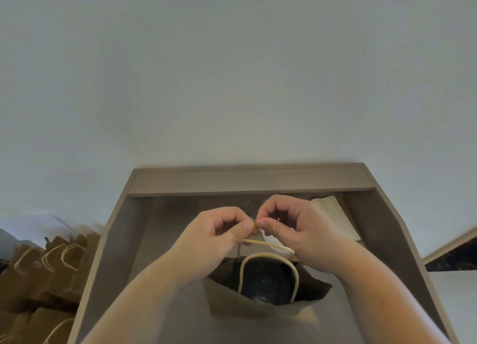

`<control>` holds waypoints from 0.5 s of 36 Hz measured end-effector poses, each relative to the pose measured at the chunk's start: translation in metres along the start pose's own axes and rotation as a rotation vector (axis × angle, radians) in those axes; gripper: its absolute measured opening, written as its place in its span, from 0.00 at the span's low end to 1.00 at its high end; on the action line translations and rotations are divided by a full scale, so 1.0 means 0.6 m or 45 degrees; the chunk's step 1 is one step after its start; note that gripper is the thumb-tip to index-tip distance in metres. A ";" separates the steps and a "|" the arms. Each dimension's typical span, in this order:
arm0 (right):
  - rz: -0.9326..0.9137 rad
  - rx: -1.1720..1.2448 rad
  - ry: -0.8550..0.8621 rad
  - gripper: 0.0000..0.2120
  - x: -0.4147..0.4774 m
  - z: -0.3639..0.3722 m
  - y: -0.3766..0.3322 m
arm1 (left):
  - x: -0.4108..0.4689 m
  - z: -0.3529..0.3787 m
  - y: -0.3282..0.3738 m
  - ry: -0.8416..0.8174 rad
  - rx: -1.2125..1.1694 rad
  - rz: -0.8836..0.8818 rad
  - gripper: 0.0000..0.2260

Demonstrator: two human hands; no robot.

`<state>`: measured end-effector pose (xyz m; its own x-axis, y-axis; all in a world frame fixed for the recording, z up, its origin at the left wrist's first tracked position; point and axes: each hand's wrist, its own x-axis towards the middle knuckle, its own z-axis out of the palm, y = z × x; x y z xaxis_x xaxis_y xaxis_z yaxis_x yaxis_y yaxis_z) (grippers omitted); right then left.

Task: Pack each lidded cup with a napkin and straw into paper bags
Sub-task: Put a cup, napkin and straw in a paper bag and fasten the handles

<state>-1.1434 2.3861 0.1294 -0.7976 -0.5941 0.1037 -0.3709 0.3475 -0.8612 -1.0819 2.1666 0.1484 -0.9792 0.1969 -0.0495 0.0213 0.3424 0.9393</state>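
Observation:
A brown paper bag (258,309) with cream cord handles stands open in front of me. Inside it the black lid (265,281) of a cup shows. Above the bag's mouth my left hand (216,236) and my right hand (291,225) meet, both pinching a small thin thing between thumb and fingertips; what it is I cannot make out. A handle cord (268,244) runs under the two hands. A stack of pale napkins (335,216) lies behind my right hand.
The bag stands on a grey-brown desk (247,182) with raised side panels and a back shelf against a pale wall. Several brown paper bags (49,269) with cord handles stand in rows on the left, outside the desk.

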 end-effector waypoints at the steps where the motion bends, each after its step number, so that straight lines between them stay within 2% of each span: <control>1: -0.002 -0.016 -0.001 0.07 0.000 0.000 0.000 | -0.001 0.001 -0.002 0.040 0.070 0.021 0.07; 4: -0.001 0.053 0.028 0.08 0.003 0.002 -0.003 | -0.002 0.002 -0.004 0.100 0.084 0.040 0.08; 9: 0.020 0.132 0.031 0.09 0.004 -0.001 -0.009 | -0.004 -0.001 -0.007 0.070 0.065 0.038 0.08; 14: 0.040 0.110 -0.012 0.03 -0.001 -0.009 -0.014 | -0.008 0.006 -0.005 0.084 0.093 0.065 0.08; 16: 0.040 0.110 0.030 0.02 -0.004 -0.015 -0.015 | -0.012 0.004 -0.004 0.096 0.105 0.073 0.12; 18: 0.068 0.094 0.116 0.05 -0.009 -0.025 -0.014 | -0.023 -0.009 -0.001 0.046 0.125 0.054 0.19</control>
<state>-1.1432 2.3970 0.1437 -0.8564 -0.5068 0.0983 -0.2932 0.3208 -0.9006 -1.0695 2.1584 0.1501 -0.9835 0.1807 0.0033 0.0809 0.4234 0.9023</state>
